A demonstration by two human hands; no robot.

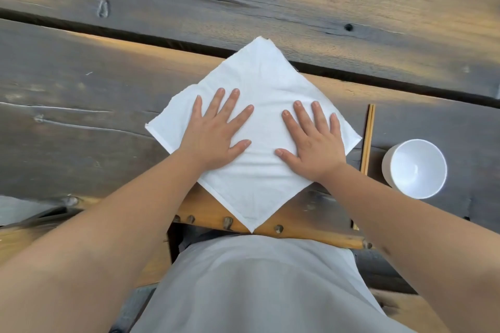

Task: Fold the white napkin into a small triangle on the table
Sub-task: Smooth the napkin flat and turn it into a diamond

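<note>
Flat and spread, both my palms press down on the white napkin (259, 84), gripping nothing. At centre left of the frame my left hand (213, 134) lies on the cloth's left half, fingers fanned toward the upper right. Beside it, a little apart, my right hand (315, 140) covers the right half. Unfolded, the napkin sits as a diamond mid-frame on the weathered wooden table (81, 94), its near corner hanging just over the table's edge (the far corner crosses a gap between planks). Farther right lie wooden chopsticks (368, 132), then a white cup (415, 169) at the right edge.
</note>
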